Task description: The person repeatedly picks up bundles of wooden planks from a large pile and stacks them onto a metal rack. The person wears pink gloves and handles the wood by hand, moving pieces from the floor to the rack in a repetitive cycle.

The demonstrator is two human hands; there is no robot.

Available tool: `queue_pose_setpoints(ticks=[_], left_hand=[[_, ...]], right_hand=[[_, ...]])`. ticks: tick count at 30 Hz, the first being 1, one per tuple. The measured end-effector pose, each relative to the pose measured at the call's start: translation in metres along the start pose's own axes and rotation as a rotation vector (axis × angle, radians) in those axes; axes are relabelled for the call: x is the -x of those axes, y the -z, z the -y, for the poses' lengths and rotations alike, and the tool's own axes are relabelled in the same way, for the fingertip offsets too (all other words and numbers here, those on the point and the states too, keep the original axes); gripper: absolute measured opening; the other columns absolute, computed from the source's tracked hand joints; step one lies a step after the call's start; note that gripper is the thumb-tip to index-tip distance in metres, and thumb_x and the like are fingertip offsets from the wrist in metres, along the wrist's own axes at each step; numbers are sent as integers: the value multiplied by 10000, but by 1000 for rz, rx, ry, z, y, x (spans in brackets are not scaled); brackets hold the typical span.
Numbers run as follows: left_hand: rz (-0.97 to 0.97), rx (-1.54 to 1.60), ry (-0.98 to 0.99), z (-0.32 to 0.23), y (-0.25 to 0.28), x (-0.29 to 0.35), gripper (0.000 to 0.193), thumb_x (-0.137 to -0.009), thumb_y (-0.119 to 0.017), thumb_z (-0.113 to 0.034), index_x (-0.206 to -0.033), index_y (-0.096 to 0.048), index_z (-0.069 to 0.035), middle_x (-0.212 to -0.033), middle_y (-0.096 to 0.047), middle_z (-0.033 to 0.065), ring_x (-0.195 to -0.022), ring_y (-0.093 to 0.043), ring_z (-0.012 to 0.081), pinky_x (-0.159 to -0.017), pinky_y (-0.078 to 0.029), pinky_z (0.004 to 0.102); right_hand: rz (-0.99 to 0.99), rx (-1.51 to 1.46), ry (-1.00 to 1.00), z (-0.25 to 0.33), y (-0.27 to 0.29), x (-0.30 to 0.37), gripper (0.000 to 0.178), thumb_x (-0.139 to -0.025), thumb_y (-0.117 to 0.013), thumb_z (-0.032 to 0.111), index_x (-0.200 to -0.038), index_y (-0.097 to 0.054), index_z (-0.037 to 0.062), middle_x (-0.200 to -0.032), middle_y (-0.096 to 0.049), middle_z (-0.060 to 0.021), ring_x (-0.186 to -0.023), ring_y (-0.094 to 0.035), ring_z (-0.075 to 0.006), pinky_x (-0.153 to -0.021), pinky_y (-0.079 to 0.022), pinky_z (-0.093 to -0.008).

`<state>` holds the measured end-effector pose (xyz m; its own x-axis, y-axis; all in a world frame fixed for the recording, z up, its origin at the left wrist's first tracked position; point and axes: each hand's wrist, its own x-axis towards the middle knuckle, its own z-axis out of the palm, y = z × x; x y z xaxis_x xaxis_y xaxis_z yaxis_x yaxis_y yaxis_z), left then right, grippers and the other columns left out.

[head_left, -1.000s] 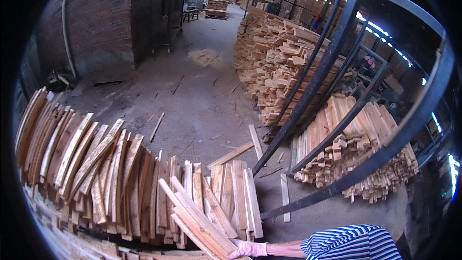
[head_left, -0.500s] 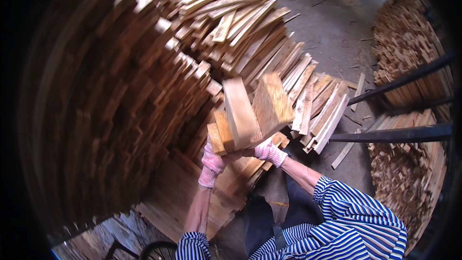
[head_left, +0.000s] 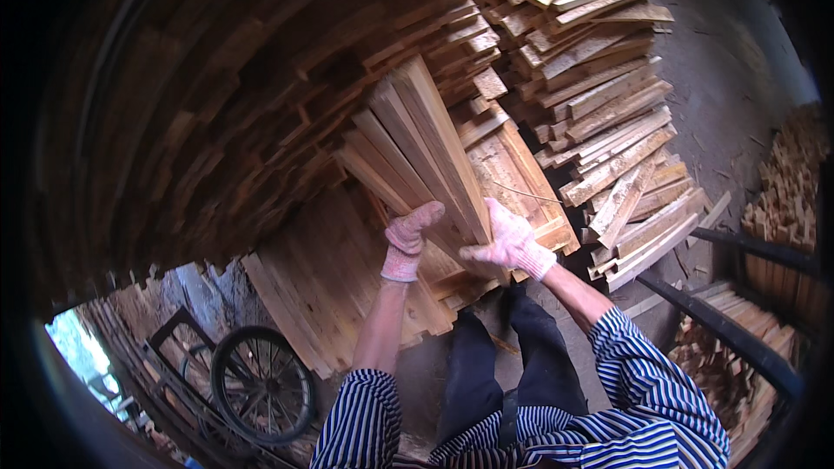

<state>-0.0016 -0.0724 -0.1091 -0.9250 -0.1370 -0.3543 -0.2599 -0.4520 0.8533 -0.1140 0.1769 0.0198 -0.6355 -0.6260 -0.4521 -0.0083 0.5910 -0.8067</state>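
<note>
Clamped a bundle of sawn wooden boards between both hands: straight, flat-faced, square-edged lengths, pale tan with some darker faces, pressed side by side and uneven at the far end. Curled the left hand over the bundle's left side and wrapped the right hand around its right side near the lower end, apart from each other with only wood between. Could not tell the exact count of boards. Wore pale pink knitted gloves with ribbed cuffs, and striped sleeves in dark blue and white. Tilted the bundle's far end up and leftward, over a low platform of flat planks and beside a lower layer of yellowish boards. Stood in dark trousers, just below the bundle. Faced a tall, shadowed wall of stacked timber on the left, in the way just beyond the far end. Had a heap of rough, splintery strips to the upper right, black metal bars crossing farther right, more piled wood past them, and a spoked wheel at lower left.
</note>
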Motion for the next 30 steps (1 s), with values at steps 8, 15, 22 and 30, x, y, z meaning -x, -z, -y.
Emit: queue_pose_setpoints(ticks=[8,15,22,30], left_hand=[[-593,345,318,20,-76,49,618,-963,-639,-335,-1445,-491,22,-1431,-557,108,-1324,-521,246,-1174,-367,408],[-651,481,325,66,39,117,467,-949,-666,-439,-1259,-592,-98,-1094,-689,88,-878,-679,263,-672,-574,392],[-442,485,403,57,84,121,538,-942,-664,-433,-1327,-563,-70,-1255,-630,100,-1123,-619,276,-990,-508,428],[-390,386,410,31,1,78,724,-929,-640,-590,-1456,-459,-128,-1430,-541,95,-1301,-537,297,-1061,-477,463]], right_hand=[[-97,-116,-110,-59,-39,42,1137,-730,-857,401,-1621,-190,169,-1547,-434,-178,-1395,-473,-339,-1155,-387,-389],[-101,240,-169,-84,-133,-30,841,-867,-714,452,-1573,-317,228,-1338,-541,-265,-1197,-573,-444,-995,-490,-472],[-230,279,97,-50,-207,-54,724,-925,-624,476,-1520,-375,147,-1286,-528,-256,-1166,-552,-455,-965,-466,-523],[-90,-182,-68,-20,-170,6,930,-792,-802,422,-1580,-342,243,-1367,-545,-194,-1196,-607,-330,-1026,-487,-428]])
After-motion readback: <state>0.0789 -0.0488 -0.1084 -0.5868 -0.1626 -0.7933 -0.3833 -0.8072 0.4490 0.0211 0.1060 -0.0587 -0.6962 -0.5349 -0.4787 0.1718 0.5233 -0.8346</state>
